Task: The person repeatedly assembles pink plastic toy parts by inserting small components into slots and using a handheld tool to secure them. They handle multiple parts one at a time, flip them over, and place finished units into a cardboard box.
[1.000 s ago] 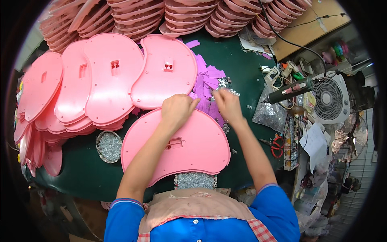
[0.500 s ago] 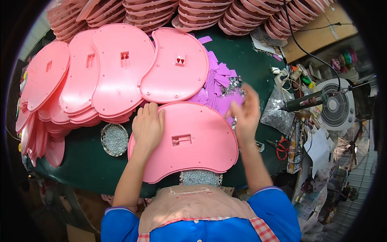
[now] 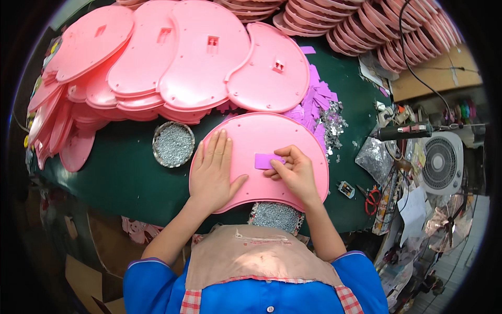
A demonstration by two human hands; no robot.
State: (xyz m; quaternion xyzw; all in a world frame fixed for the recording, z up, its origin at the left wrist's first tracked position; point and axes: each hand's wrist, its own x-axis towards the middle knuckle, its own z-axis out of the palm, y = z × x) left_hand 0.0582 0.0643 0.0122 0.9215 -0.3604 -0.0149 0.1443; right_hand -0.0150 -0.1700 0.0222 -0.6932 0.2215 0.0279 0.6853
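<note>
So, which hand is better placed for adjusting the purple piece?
Probably the right hand: it grips the purple piece at one end. The left hand lies flat on the pink panel, apart from that piece.

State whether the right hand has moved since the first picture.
Yes: the right hand has moved left and downward in view, relative to the purple strips.

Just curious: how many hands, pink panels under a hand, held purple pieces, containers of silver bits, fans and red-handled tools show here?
Hands: 2 (left hand, right hand)
Pink panel under a hand: 1
Held purple piece: 1
Containers: 2 (round container, square container)
Fans: 2 (white fan, coppery fan)
Red-handled tool: 1
Total: 9
</note>
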